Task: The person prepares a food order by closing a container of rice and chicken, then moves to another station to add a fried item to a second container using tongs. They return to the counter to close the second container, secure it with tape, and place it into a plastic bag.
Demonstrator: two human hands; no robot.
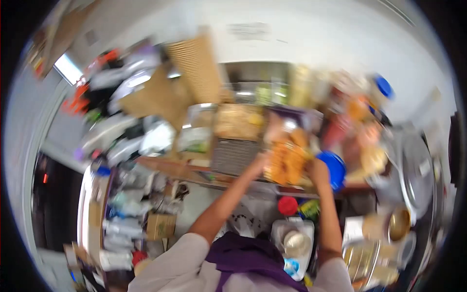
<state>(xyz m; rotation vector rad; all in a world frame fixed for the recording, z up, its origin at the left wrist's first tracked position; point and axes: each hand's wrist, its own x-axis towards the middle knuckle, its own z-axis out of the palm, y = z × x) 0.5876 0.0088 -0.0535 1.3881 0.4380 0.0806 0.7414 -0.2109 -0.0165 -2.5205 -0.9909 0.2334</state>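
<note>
Between my two hands is a batch of orange, fried-looking food pieces point(287, 161), blurred by motion. Whether a tray lies under them I cannot make out. My left hand point(264, 161) grips the left edge of the batch, and my right hand point(317, 168) is closed at its right edge. Just right of my right hand is a round blue lid or bowl point(332, 170). Left of my left hand lies a dark ridged grill plate point(235, 155), with a tan board or tray point(237, 121) behind it.
Cardboard point(197, 68) and plastic bags stand at the back left. Jars and bottles point(335, 97) crowd the back right, near a large metal pot point(412, 165). Below the counter edge are a red lid point(288, 205), a clear tub point(304, 243) and a cardboard box point(160, 227).
</note>
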